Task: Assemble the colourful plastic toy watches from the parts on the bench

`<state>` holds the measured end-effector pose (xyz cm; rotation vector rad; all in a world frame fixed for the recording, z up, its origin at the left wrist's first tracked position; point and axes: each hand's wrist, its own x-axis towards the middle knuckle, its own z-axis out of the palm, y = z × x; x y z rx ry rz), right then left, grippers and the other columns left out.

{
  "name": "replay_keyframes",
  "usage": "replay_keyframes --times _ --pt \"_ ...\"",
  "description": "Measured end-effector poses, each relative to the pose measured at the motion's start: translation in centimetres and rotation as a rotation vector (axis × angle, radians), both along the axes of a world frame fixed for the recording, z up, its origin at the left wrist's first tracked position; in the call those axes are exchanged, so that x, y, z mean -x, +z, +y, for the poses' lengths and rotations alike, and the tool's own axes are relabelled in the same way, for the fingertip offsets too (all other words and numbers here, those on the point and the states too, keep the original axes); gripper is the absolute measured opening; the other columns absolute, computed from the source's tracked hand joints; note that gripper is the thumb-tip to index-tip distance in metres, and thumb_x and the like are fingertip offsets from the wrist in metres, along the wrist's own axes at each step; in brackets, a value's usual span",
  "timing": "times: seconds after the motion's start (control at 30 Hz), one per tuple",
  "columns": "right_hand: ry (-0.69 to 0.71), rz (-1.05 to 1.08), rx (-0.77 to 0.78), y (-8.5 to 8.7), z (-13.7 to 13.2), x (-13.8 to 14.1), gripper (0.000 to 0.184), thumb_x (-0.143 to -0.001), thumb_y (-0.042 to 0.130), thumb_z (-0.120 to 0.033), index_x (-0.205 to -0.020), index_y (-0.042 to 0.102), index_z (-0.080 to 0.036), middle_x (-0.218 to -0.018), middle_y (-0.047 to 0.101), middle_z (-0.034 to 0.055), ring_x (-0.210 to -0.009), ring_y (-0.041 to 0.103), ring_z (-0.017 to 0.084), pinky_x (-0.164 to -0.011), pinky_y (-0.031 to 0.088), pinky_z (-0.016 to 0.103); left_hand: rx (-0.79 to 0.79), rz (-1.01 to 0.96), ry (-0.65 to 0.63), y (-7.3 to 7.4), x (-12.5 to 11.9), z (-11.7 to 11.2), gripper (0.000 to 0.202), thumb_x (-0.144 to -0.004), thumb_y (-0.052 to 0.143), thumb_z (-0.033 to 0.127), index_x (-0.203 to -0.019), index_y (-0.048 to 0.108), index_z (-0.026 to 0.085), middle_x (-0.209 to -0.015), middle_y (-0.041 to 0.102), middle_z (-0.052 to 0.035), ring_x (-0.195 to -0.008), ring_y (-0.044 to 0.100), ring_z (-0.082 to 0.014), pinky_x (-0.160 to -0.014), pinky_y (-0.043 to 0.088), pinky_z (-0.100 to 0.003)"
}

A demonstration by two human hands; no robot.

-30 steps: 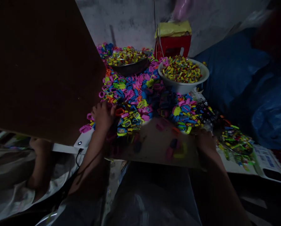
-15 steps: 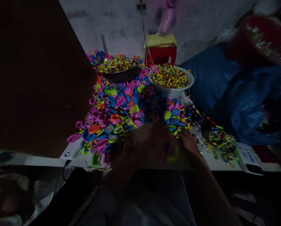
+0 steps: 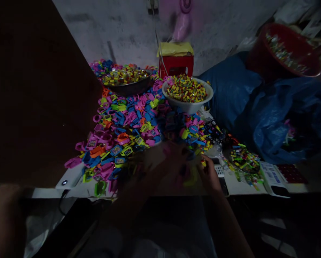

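A heap of plastic toy watches point(image 3: 122, 139) in pink, blue, orange and lime spreads over the table. My right hand point(image 3: 211, 175) is at the heap's right front edge, fingers curled around a small yellow-and-red plastic piece point(image 3: 203, 163). Deep in shadow, my left hand point(image 3: 167, 161) reaches over the front middle of the heap; its fingers are too dark and smeared to make out. Between the hands lie a few dim pink and yellow pieces point(image 3: 188, 177). Behind, a white bowl point(image 3: 187, 106) and a dark metal bowl point(image 3: 130, 89) hold yellow-and-red pieces.
A large brown panel point(image 3: 36, 100) blocks the left, with another person's limb point(image 3: 5, 215) below it. Blue plastic bags point(image 3: 230, 86) and a red tub point(image 3: 259, 53) fill the right. A handset point(image 3: 218, 170) lies beside my right hand. A red stool point(image 3: 176, 65) stands against the wall.
The view has shifted, so the table things appear further left. My right hand has drawn back from the small pieces and now has a yellow-and-red piece in its fingers. The handset is uncovered.
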<state>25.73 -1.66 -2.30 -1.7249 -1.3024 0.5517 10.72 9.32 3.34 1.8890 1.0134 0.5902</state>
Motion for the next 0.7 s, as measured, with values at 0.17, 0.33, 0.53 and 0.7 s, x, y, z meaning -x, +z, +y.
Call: replay_keyframes --times 0.17,0.33,0.53,0.7 --pt "0.095 0.038 -0.028 2.7 -0.8 2.5 0.033 -0.085 0.056 -0.037 -0.114 0.058 -0.022 -0.104 0.067 0.0061 -0.087 0.062 0.019 -0.076 0.05 0.031 0.216 -0.188 -0.131 -0.6 3.3 -2.2 0.024 -0.091 0.052 0.03 -0.104 0.067 0.016 -0.104 0.071 -0.0062 -0.096 0.066 -0.0188 -0.087 0.052 -0.031" --pt "0.262 0.018 -0.044 4.4 -2.4 4.5 0.03 -0.089 0.049 -0.034 -0.114 0.059 -0.022 -0.099 0.067 0.0053 -0.075 0.062 0.016 -0.067 0.05 0.028 0.379 -0.33 -0.081 1.1 6.5 -5.8 0.043 -0.077 0.071 0.032 -0.116 0.063 0.017 -0.12 0.066 -0.0095 -0.11 0.061 -0.0239 -0.096 0.048 -0.034" --pt "0.225 -0.024 0.042 5.6 -4.1 6.1 0.032 -0.092 0.043 -0.033 -0.121 0.055 -0.025 -0.114 0.066 0.0083 -0.1 0.064 0.022 -0.078 0.053 0.034 0.268 -0.23 0.089 2.4 8.7 -8.2 0.057 -0.067 0.079 0.033 -0.119 0.06 0.02 -0.113 0.068 -0.008 -0.102 0.064 -0.0235 -0.089 0.05 -0.033" --pt "0.122 -0.007 0.006 5.9 -5.1 7.3 0.021 -0.09 0.048 -0.036 -0.104 0.059 -0.024 -0.094 0.069 0.0073 -0.081 0.066 0.022 -0.063 0.053 0.031 0.044 -0.077 0.129 3.2 9.7 -9.2 0.042 -0.071 0.076 0.038 -0.109 0.066 0.022 -0.104 0.069 -0.0065 -0.098 0.064 -0.0238 -0.089 0.049 -0.036"
